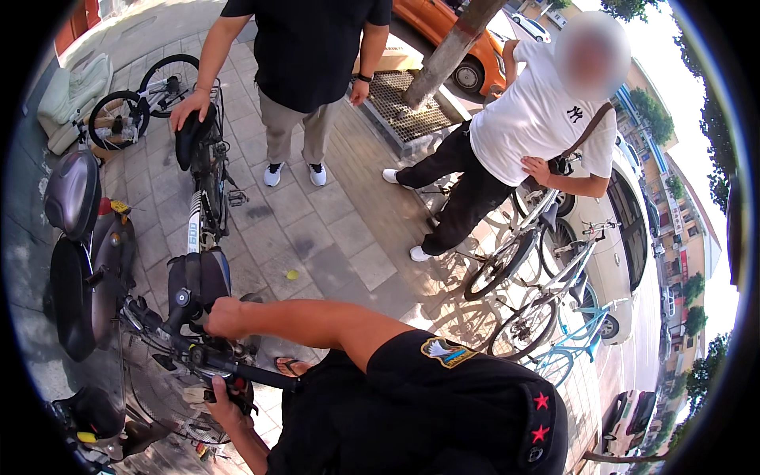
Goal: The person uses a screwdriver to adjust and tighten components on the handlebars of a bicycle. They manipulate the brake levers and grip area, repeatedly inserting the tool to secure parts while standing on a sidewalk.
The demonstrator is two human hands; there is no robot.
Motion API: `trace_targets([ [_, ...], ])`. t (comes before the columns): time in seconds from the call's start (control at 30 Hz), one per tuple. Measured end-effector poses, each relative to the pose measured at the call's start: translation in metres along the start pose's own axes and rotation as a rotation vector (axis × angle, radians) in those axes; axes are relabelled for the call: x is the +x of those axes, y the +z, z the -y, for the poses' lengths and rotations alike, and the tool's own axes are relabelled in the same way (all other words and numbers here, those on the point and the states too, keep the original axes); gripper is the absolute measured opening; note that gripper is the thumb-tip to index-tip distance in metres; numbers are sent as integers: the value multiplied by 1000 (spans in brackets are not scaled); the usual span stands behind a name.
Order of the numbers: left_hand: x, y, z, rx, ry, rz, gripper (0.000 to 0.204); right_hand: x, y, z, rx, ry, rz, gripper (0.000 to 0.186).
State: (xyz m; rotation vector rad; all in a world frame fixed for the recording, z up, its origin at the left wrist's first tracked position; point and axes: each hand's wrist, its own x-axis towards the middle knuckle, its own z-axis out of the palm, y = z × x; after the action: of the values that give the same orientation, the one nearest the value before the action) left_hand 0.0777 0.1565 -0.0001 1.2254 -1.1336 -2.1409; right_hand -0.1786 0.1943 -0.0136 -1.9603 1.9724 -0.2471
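A dark bicycle stands in front of me, a dark bag on its frame near the handlebar. My right arm reaches across from the lower right, and my right hand is closed beside the bag and stem; what its fingers hold is hidden. My left hand is curled just under the handlebar, by black brake fittings, its grip partly hidden. A person in a dark shirt rests one hand on the saddle.
A person in white stands at right near parked bicycles and cars. A scooter is at left, with a small bike and beige seat behind. A tree rises from a grated planter.
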Motion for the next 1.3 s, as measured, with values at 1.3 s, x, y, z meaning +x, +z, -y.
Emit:
trace_targets([
  [1.3,-30,36,-26,204,-9,-37,42,-143,-49,41,985,139,205,51],
])
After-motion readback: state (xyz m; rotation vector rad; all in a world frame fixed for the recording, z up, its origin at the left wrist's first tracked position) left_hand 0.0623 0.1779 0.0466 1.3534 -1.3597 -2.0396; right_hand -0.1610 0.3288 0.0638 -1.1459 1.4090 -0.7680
